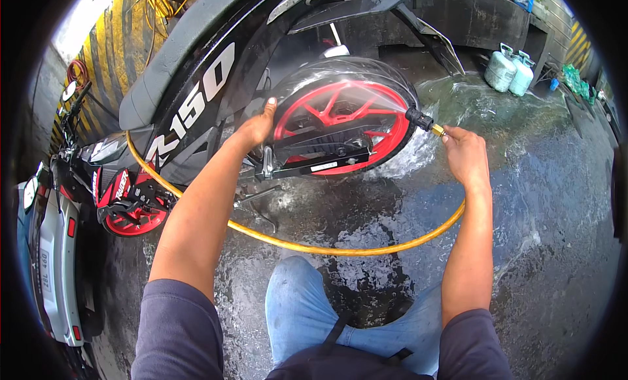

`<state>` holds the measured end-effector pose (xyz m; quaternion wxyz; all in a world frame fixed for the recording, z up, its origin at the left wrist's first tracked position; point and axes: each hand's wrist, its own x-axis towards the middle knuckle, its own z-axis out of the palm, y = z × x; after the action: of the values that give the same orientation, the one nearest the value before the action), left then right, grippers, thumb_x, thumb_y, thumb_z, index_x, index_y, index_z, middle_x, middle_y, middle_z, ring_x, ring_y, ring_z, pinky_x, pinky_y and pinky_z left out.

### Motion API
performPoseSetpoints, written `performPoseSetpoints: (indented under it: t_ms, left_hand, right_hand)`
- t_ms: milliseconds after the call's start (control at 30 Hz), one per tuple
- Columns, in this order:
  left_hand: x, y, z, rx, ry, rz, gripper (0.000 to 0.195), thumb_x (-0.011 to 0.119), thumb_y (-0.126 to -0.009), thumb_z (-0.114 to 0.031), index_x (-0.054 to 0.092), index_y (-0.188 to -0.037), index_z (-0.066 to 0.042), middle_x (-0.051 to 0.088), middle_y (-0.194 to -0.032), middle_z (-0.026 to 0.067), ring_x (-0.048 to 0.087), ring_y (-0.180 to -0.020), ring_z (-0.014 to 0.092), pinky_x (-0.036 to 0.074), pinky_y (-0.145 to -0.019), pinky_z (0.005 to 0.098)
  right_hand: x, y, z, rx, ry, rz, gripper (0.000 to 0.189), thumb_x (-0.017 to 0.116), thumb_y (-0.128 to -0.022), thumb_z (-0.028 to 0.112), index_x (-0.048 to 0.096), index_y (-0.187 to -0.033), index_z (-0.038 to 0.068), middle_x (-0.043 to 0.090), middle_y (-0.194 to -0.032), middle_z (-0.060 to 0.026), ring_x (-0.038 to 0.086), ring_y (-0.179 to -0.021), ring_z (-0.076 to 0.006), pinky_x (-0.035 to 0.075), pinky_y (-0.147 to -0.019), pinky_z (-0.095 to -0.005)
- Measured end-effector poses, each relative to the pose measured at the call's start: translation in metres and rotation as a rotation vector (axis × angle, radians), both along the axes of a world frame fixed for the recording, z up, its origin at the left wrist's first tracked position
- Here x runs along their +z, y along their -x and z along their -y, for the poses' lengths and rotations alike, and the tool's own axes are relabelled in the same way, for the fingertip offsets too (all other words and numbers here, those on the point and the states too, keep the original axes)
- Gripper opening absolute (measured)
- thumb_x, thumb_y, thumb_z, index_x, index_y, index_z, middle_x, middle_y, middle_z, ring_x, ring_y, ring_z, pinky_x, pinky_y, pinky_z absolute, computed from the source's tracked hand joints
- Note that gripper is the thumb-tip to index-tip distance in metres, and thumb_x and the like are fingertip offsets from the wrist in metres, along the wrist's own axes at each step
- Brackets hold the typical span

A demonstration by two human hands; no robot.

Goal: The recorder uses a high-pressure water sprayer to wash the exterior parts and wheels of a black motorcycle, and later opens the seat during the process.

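Note:
My right hand [465, 152] grips the brass fitting behind a black spray nozzle [419, 119]. Water fans from it across the red rear wheel [338, 112] of a motorcycle and its wet black tire [304, 83]. Thumb raised, my left hand [257, 125] is at the motorcycle's side, beside the wheel; its fingers are mostly hidden, so I cannot tell whether it holds anything. Below it are the black swingarm and chain guard [321, 165]. A yellow hose [338, 251] loops in front of my knees and passes behind my left forearm. The black side panel [196, 105] bears white lettering.
Wet concrete floor [530, 223] surrounds the motorcycle. Two gas cylinders [500, 68] stand at the back right, with green plastic netting or sheeting [579, 83] farther right. A silver car [61, 277] is at the left edge. A yellow-and-black striped wall [115, 41] rises behind the seat [167, 71].

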<state>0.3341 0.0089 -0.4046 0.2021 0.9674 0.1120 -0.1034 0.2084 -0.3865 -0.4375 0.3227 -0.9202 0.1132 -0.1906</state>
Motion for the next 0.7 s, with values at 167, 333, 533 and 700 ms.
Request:
performPoseSetpoints:
  t_ms: [167, 333, 533, 700]
  left_hand:
    - [0.041, -0.022, 0.072, -0.390, 0.142, 0.395, 0.094, 0.007, -0.095, -0.071, 0.033, -0.148, 0.002, 0.028, -0.155, 0.0234, 0.018, -0.147, 0.037, 0.015, -0.121, 0.0406]
    - [0.041, -0.040, 0.126, -0.550, -0.018, 0.302, 0.081, 0.013, -0.097, -0.068, 0.019, -0.156, -0.012, 0.014, -0.163, 0.0080, 0.009, -0.150, 0.032, 0.009, -0.120, 0.0551]
    - [-0.022, -0.028, 0.052, -0.484, -0.176, 0.395, 0.084, 0.015, -0.096, -0.069, 0.016, -0.156, -0.011, 0.007, -0.164, 0.0088, 0.006, -0.150, 0.032, 0.014, -0.121, 0.0467]
    - [-0.022, -0.007, -0.003, -0.398, -0.060, 0.410, 0.092, 0.014, -0.094, -0.073, 0.028, -0.151, -0.002, 0.019, -0.160, 0.0184, 0.017, -0.148, 0.034, 0.023, -0.119, 0.0392]
  right_hand:
    - [-0.001, -0.001, -0.005, 0.006, 0.009, 0.027, 0.027, 0.063, -0.089, 0.014, 0.070, -0.113, 0.007, 0.070, -0.101, -0.0214, 0.068, -0.098, -0.0349, 0.051, -0.087, -0.0398]
    - [-0.004, -0.005, -0.006, -0.005, -0.001, 0.006, 0.027, 0.063, -0.089, 0.018, 0.071, -0.113, 0.010, 0.069, -0.100, -0.0212, 0.067, -0.096, -0.0366, 0.051, -0.086, -0.0418]
    - [-0.006, -0.003, 0.004, -0.019, -0.012, 0.031, 0.027, 0.063, -0.089, 0.016, 0.071, -0.114, 0.008, 0.070, -0.099, -0.0216, 0.068, -0.095, -0.0356, 0.051, -0.084, -0.0398]
    - [-0.002, 0.000, 0.008, -0.073, -0.005, -0.007, 0.029, 0.064, -0.088, 0.012, 0.070, -0.115, 0.006, 0.070, -0.102, -0.0210, 0.070, -0.096, -0.0301, 0.051, -0.085, -0.0342]
